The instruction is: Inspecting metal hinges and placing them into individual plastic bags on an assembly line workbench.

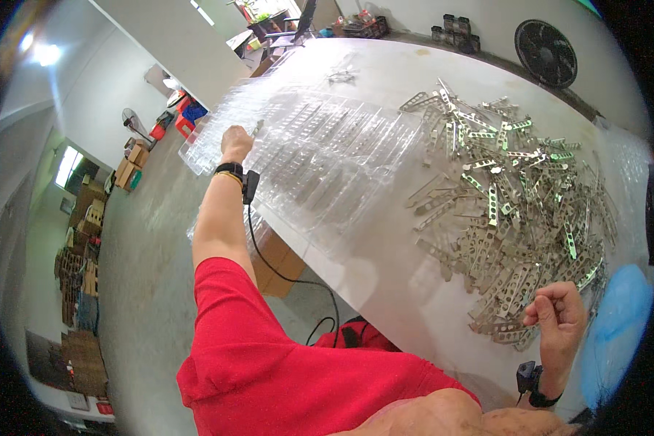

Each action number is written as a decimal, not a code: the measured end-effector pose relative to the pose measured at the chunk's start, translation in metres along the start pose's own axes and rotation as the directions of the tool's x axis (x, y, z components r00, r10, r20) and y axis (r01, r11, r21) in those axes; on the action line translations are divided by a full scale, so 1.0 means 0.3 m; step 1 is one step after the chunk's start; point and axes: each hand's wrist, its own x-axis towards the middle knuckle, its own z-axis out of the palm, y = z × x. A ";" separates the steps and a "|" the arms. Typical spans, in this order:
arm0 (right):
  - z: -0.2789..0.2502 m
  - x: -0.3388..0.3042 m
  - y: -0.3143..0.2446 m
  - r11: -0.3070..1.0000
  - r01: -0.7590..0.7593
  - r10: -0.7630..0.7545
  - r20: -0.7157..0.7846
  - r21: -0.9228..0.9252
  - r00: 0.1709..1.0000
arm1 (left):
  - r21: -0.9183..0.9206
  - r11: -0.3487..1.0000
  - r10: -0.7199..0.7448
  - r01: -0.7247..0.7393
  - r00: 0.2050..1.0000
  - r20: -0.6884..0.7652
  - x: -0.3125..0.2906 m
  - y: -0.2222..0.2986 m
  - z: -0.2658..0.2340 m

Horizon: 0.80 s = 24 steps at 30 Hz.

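Note:
My left hand (236, 142) is stretched out over clear plastic trays (320, 156) with rows of narrow slots. Its fingers are closed, and a small metal strip (257, 128) sticks out beside them. My right hand (559, 314) is at the near edge of a big heap of flat metal strips with holes (512, 211). Those fingers are curled together, thumb against them; what they hold, if anything, I cannot make out. Several slots in the trays seem to hold strips, though glare blurs them.
A white table (385, 269) carries everything. Blue plastic film (618, 327) lies beside my right wrist, and a cardboard box (280, 265) is under the table's near edge. A cable (291, 280) hangs from my left wrist. A black fan (546, 53) stands beyond the table.

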 end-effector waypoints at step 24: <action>-0.001 0.013 0.010 0.999 -0.033 0.033 0.039 0.013 0.999 | 0.011 1.000 -0.017 0.016 0.993 0.117 -0.012 -0.004 0.050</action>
